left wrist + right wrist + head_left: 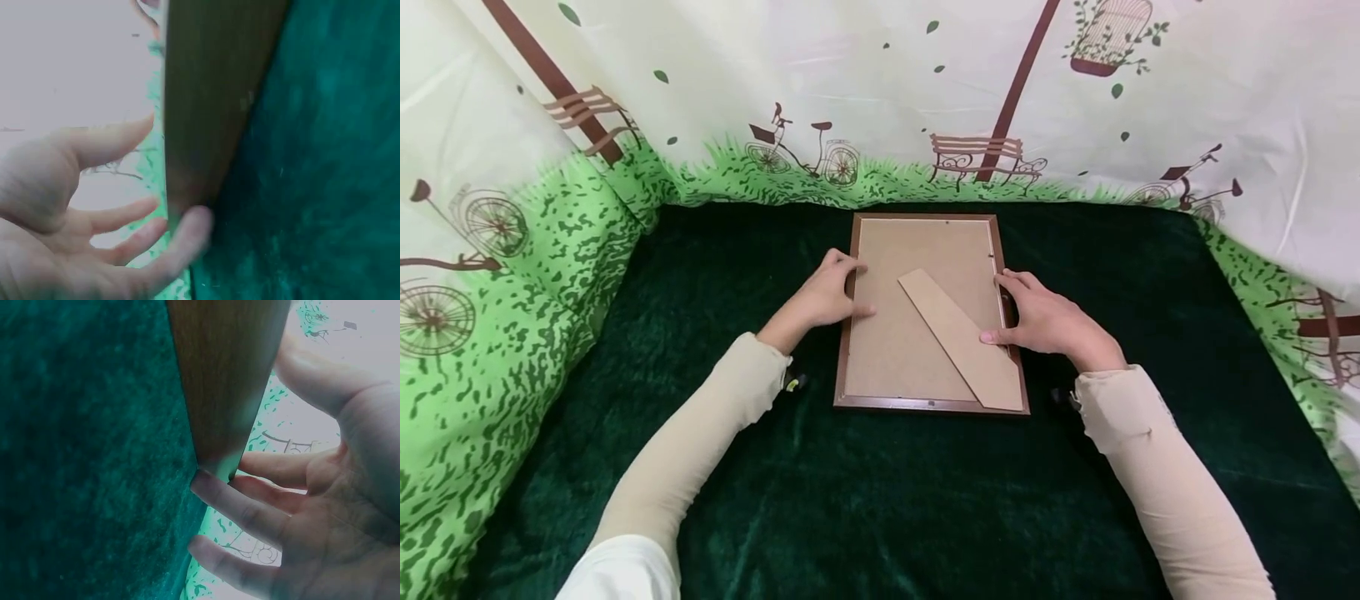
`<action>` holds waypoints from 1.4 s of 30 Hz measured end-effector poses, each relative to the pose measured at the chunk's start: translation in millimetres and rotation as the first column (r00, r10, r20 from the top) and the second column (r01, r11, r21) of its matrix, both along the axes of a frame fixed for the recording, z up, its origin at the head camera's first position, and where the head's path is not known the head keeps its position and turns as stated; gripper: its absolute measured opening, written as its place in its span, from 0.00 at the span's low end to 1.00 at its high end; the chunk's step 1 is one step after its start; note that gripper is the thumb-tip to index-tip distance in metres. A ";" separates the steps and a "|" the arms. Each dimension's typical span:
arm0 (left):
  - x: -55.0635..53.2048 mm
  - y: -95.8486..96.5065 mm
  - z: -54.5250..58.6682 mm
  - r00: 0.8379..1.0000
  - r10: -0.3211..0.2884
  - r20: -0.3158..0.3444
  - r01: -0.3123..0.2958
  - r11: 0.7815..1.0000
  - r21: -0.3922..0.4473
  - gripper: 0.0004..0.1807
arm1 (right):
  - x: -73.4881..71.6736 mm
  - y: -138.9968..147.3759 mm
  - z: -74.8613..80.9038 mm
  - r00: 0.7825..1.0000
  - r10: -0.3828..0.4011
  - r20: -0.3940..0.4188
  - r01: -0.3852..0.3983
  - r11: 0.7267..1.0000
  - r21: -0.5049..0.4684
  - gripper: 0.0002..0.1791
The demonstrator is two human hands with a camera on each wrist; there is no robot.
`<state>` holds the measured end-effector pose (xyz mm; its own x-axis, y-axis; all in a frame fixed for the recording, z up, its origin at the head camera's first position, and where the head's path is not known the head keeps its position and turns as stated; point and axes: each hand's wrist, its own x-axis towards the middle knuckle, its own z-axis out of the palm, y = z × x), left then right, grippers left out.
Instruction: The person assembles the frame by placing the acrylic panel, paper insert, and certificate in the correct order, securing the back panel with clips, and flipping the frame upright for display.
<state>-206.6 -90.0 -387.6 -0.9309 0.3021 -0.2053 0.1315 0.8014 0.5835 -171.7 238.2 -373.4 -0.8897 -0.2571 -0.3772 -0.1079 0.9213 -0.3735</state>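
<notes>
A brown picture frame (925,403) lies back side up on dark green cloth, showing its tan backing board (880,350). A tan stand flap (951,333) slants across the board to the lower right corner. My left hand (827,292) holds the left edge, thumb and a finger reaching over the back. One fingertip (197,225) touches the side of the frame in the left wrist view. At the right edge my right hand (1048,317) grips the frame, its thumb over the flap. Fingertips (209,481) of that hand meet the side near the cloth in the right wrist view.
Dark green velvety cloth (880,500) covers the work surface. Behind it and along both sides hangs a pale curtain (865,83) printed with bicycles, benches and green grass. Small dark clasps sit at both sleeve cuffs (767,367).
</notes>
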 end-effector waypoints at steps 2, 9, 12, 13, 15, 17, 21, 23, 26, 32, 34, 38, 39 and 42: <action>-9.0 2.1 -1.7 0.997 0.075 -0.018 -0.074 0.997 0.030 0.40 | 0.4 -0.4 0.2 1.000 0.004 -0.004 -0.004 1.000 -0.003 0.61; -20.1 7.6 -9.1 0.970 0.243 -0.024 -0.240 0.966 0.093 0.39 | 1.6 -1.4 -0.8 1.000 0.010 -0.006 -0.010 1.000 -0.015 0.61; -20.7 8.1 -11.7 0.966 0.260 -0.006 -0.257 0.960 0.110 0.38 | 1.8 -1.1 -1.8 1.000 0.009 -0.002 -0.009 1.000 -0.015 0.61; -20.8 8.1 -12.2 0.965 0.263 -0.001 -0.261 0.958 0.118 0.37 | 1.8 -0.9 -2.2 1.000 0.010 -0.003 -0.010 1.000 -0.016 0.61; -20.8 7.7 -13.1 0.963 0.269 0.004 -0.267 0.954 0.132 0.36 | 1.5 -1.0 -2.9 1.000 0.011 -0.006 -0.011 1.000 -0.018 0.61; -21.1 7.0 -13.3 0.963 0.269 0.000 -0.266 0.954 0.134 0.35 | 1.1 -0.9 -3.5 1.000 0.014 -0.010 -0.014 1.000 -0.019 0.61; -21.1 7.0 -11.7 0.971 0.237 -0.028 -0.234 0.969 0.079 0.33 | 0.2 -1.3 -3.8 1.000 0.015 -0.016 -0.016 1.000 -0.018 0.61; -20.9 7.7 -9.8 0.976 0.212 -0.045 -0.211 0.977 0.013 0.33 | -0.2 -1.8 -3.5 1.000 0.016 -0.017 -0.017 1.000 -0.018 0.60; -20.9 9.3 -6.0 0.983 0.171 -0.066 -0.177 0.980 -0.095 0.35 | -1.0 -2.6 -3.4 1.000 0.019 -0.016 -0.020 1.000 -0.020 0.60; -21.3 14.2 1.6 0.992 0.114 -0.062 -0.124 0.969 -0.213 0.35 | 0.0 -3.9 -3.3 1.000 0.000 -0.002 0.000 1.000 -0.028 0.61; -21.6 15.3 4.0 0.993 0.100 -0.058 -0.111 0.964 -0.240 0.34 | 0.5 -4.2 -2.9 1.000 -0.003 -0.001 0.003 1.000 -0.029 0.61; -21.8 14.5 5.5 0.994 0.078 -0.072 -0.093 0.965 -0.245 0.34 | 0.4 -3.6 -1.7 1.000 -0.004 -0.002 0.004 0.999 -0.038 0.61; -21.1 13.4 4.5 0.995 0.073 -0.074 -0.088 0.969 -0.229 0.34 | 0.5 -3.3 -1.5 1.000 -0.006 -0.002 0.006 0.999 -0.040 0.61; -17.4 7.5 -1.9 0.995 0.075 -0.073 -0.085 0.986 -0.145 0.35 | 1.5 -1.8 -2.6 1.000 -0.011 0.000 0.011 0.999 -0.048 0.61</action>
<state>-224.0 -82.5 -389.6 -0.9639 0.1976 -0.1787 0.0984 0.8874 0.4504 -170.1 236.4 -375.9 -0.8926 -0.2653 -0.3646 -0.0979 0.9033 -0.4176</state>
